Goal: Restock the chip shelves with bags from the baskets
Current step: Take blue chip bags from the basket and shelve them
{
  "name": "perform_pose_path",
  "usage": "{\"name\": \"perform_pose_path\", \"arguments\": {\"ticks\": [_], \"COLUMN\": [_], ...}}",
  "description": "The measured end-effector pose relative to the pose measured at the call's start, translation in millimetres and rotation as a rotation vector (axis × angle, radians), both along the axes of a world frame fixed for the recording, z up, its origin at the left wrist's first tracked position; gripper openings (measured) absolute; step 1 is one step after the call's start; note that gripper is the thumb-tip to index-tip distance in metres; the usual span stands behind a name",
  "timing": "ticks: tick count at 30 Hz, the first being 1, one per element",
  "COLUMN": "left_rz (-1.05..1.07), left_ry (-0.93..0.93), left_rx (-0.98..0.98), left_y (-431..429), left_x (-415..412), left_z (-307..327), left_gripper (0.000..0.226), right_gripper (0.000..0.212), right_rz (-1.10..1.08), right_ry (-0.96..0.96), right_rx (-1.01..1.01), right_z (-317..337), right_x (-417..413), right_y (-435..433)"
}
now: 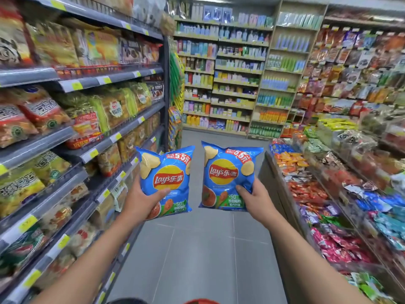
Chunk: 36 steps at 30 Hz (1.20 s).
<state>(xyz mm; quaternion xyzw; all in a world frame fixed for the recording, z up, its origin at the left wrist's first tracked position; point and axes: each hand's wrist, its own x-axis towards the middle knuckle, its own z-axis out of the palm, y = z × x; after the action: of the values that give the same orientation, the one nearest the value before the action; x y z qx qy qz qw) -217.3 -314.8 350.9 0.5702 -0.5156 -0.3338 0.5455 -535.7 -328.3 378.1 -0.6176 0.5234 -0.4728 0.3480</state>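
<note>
A red basket rim (198, 301) is cut off at the bottom edge. Most fingers are hidden behind two glossy, puffed blue chip bags held upright above the grey tiled floor (197, 249). The left hand (140, 200) grips the left bag (168, 172), and the right hand (255, 196) grips the right bag (228, 170), thumbs in front. Blurred snack shelves (103, 148) line the aisle.

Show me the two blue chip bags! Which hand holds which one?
Left-hand chip bag (168, 177): head view, on its red-and-yellow logo; left hand (140, 200) grips it.
Right-hand chip bag (223, 171): head view, on its logo; right hand (255, 199) grips it.
</note>
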Motion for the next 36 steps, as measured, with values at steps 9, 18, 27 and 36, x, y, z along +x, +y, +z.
{"name": "perform_pose_path", "arguments": {"ticks": [9,18,27,36], "left_rz": [0.317,0.645,0.977,1.330], "left_ry": [0.007,-0.014,-0.046,-0.121], "left_rx": [-0.094,-0.081,-0.068,-0.073], "left_y": [115.5,273.3,498.4,769.3], "left_x": [-2.9,33.1,66.6,54.0], "left_z": [43.1,68.9,92.0,108.2], "left_gripper": [0.055,0.062,0.076,0.059], "right_gripper": [0.023,0.030,0.036,0.033], "right_rz": [0.363,0.716,1.103,1.398], "right_ry": [-0.008,-0.062,-0.027,-0.053], "right_rx": [-0.014,-0.108,-0.162,-0.175], "right_z": [18.4,32.8,59.2,72.9], "right_x": [25.5,124.0,243.4,330.4], "right_y": [2.7,72.7,218.9,456.1]}}
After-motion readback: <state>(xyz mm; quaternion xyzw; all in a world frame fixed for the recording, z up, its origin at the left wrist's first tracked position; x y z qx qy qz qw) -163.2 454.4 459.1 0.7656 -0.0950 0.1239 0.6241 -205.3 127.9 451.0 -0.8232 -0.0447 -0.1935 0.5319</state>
